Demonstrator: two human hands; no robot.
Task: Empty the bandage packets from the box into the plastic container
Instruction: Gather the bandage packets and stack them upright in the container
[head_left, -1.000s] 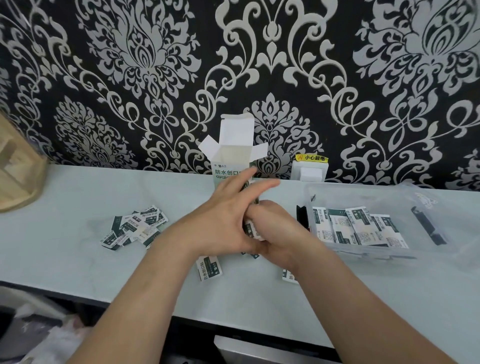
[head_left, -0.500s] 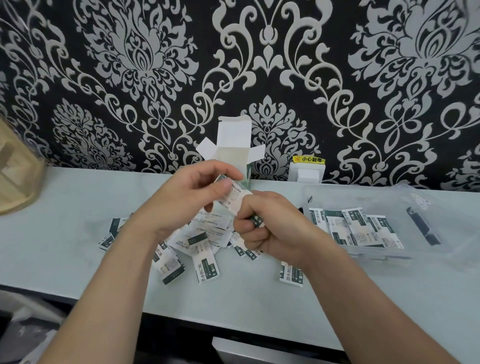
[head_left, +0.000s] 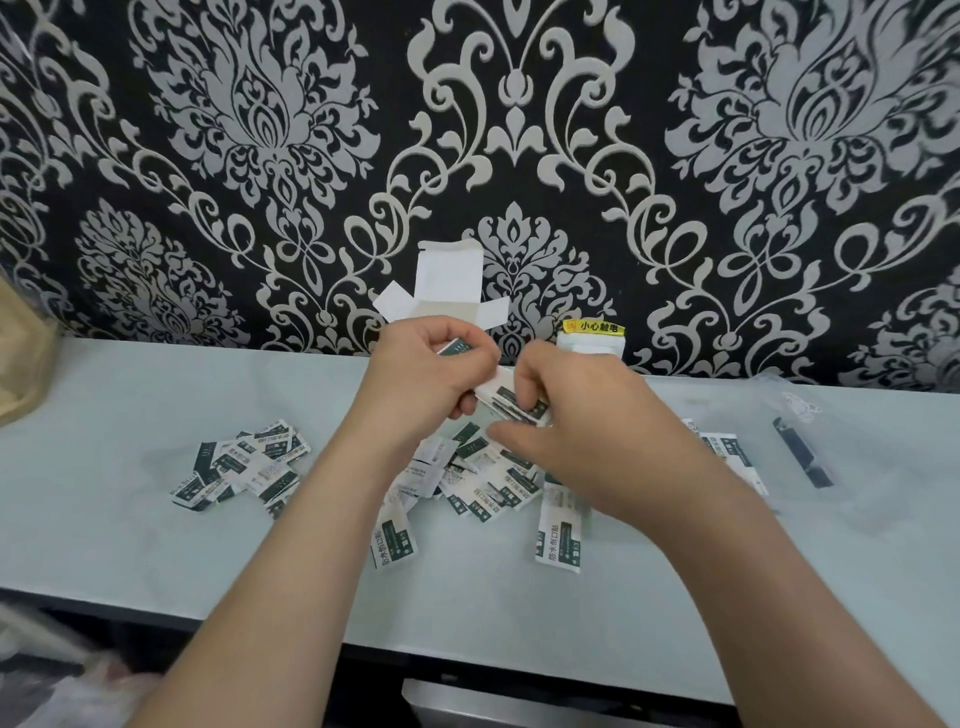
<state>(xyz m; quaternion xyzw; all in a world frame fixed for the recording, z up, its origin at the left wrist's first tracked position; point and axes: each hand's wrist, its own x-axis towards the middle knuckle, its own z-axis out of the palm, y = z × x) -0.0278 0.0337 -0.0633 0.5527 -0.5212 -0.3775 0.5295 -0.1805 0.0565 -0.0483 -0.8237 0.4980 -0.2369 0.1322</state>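
A white bandage box (head_left: 447, 283) stands open by the wall, its flaps up, behind my hands. My left hand (head_left: 426, 379) and my right hand (head_left: 576, 415) are raised above the counter, and together they grip a small stack of green-and-white bandage packets (head_left: 511, 400). Under them lies a loose pile of packets (head_left: 483, 478) on the counter; another pile of packets (head_left: 239, 465) lies to the left. The clear plastic container (head_left: 841, 467) sits at the right, with a few packets (head_left: 727, 452) inside, partly hidden by my right forearm.
A pale counter (head_left: 104, 519) runs along a black-and-silver patterned wall. A white socket with a yellow label (head_left: 592, 338) is at the wall right of the box. A wooden object (head_left: 21, 358) is at the far left. A dark clip (head_left: 802, 452) is on the container.
Both hands lifted from the counter with a stack of packets and moved up towards the box. Several packets dropped into a pile beneath them.
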